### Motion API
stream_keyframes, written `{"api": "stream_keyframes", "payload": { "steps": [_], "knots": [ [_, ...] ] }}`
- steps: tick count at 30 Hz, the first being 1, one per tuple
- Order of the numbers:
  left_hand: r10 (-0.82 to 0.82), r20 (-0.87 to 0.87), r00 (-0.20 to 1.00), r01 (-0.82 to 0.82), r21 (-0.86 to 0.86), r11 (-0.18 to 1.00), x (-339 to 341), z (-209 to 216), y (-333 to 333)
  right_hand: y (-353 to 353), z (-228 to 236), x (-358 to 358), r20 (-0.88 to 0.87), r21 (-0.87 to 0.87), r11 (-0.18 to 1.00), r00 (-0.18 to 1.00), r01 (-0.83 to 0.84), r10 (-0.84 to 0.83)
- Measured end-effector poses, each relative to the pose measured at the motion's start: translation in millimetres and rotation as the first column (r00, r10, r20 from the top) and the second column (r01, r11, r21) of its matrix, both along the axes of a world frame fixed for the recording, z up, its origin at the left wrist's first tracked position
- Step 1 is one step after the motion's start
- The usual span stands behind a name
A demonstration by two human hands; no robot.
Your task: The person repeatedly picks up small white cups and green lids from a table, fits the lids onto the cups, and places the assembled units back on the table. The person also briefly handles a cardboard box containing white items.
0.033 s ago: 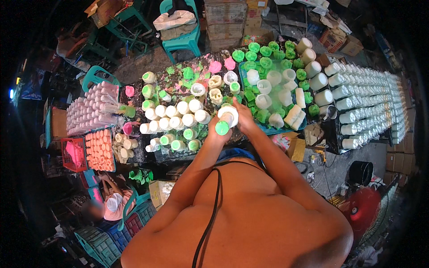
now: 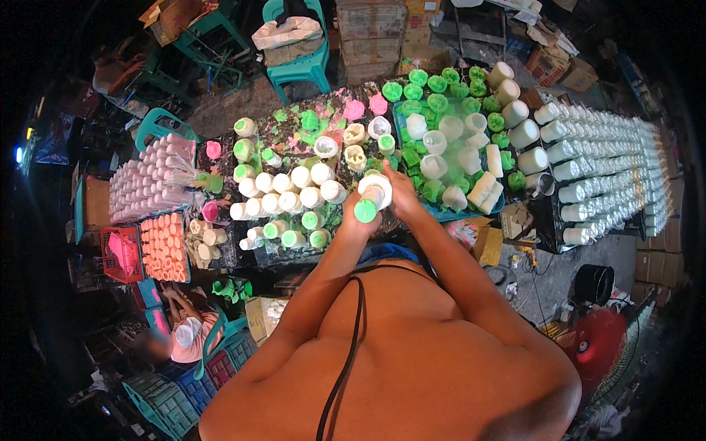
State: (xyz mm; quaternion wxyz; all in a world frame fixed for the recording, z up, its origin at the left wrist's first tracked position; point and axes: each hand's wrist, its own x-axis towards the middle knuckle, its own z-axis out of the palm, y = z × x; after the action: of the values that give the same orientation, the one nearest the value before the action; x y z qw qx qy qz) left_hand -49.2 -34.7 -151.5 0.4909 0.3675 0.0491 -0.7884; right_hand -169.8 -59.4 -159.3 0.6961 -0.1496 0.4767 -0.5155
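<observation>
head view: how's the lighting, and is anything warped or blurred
In the head view, the hands and white cylinders are brightly lit, while the rim falls to black; in the head view, a small lamp glares at the far left; in that same head view, the table's edges bow, and the head of the pink-shirted person is smeared.

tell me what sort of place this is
Likely a small workshop turning out items in batches, going by the rows of matching white cylinders, the many green pieces and the stacked boxes.
</observation>
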Motion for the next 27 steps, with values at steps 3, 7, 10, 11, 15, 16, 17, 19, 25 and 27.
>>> {"api": "stream_keyframes", "payload": {
  "steps": [3,7,10,11,15,16,17,19,25,27],
  "knots": [
    [0.008,-0.013,1.0,-0.007,0.051,0.999,-1.3,4.6,-0.4,3.6,5.0,2.0,-0.015,0.009,1.0,1.0,0.022,-0.022],
    [-0.027,-0.017,0.999,0.028,0.042,0.999,0.2,-0.4,-1.0,0.7,12.8,0.3,-0.048,0.067,0.998,0.999,-0.015,0.018],
    [-0.046,-0.005,0.999,0.046,0.074,0.996,1.7,-7.2,-1.9,-2.5,12.5,-0.5,-0.114,0.101,0.993,0.991,-0.056,0.068],
    [-0.05,-0.005,0.999,0.05,0.09,0.995,1.8,-7.7,-1.7,-3.3,11.0,-1.8,-0.111,0.11,0.99,0.989,-0.086,0.098],
    [-0.061,-0.036,0.998,0.065,0.137,0.988,-0.5,-2.7,0.3,-6.5,-6.5,-7.6,-0.116,0.062,0.988,0.982,-0.142,0.149],
    [-0.055,-0.062,0.997,0.064,0.167,0.984,0.7,-6.9,-1.6,-6.6,-10.2,-7.0,-0.119,0.03,0.989,0.982,-0.145,0.148],
    [-0.048,-0.087,0.995,0.065,0.197,0.978,2.1,-9.2,-2.6,-7.0,-13.7,-7.2,-0.146,0.011,0.989,0.978,-0.145,0.145],
    [-0.203,0.629,0.75,0.452,-0.264,0.852,17.4,-40.2,6.1,-7.6,-17.9,-6.1,-0.199,-0.028,0.988,0.969,-0.153,0.145],
    [-0.303,-0.171,0.938,0.228,-0.353,0.907,25.5,-17.1,3.5,-2.0,-17.6,-10.3,-0.707,-0.043,0.974,0.696,-0.221,0.127],
    [-0.245,0.181,0.952,0.304,-0.522,0.797,25.4,4.3,8.5,11.4,-3.1,-11.4,-0.787,-0.081,0.981,0.616,-0.174,0.044]
  ]
}}
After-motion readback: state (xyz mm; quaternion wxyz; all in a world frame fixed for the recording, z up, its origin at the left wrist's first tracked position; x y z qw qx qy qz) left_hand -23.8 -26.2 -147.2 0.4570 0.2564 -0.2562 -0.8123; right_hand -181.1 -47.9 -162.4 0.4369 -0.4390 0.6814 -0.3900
